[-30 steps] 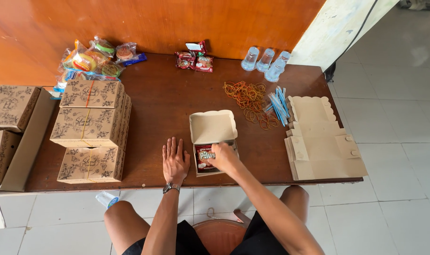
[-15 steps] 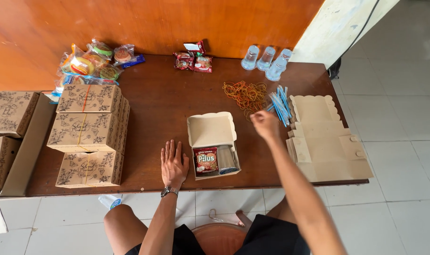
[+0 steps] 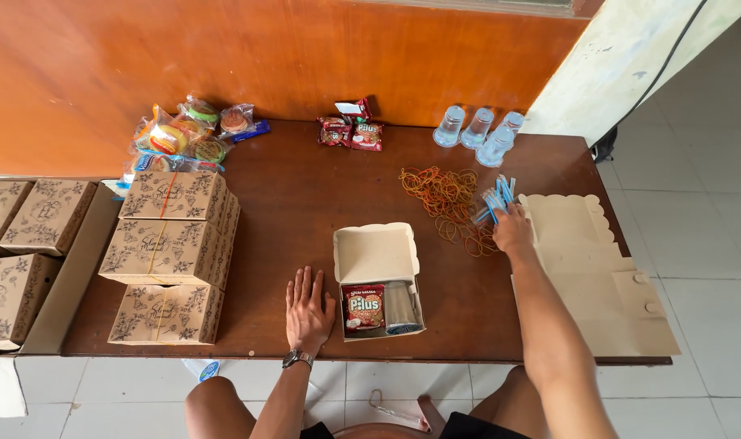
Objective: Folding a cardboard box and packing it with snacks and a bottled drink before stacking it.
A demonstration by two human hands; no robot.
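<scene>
**Hand at the straws**

At centre right of the frame the right hand reaches the blue straws, fingers touching them; grip unclear. Rubber bands lie just left. Left hand rests flat, open, beside the open box at lower centre

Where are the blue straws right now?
In the head view, the blue straws lie on the table's right side, under the right hand's fingertips, between the rubber bands and the flat cardboard sheets.
</scene>
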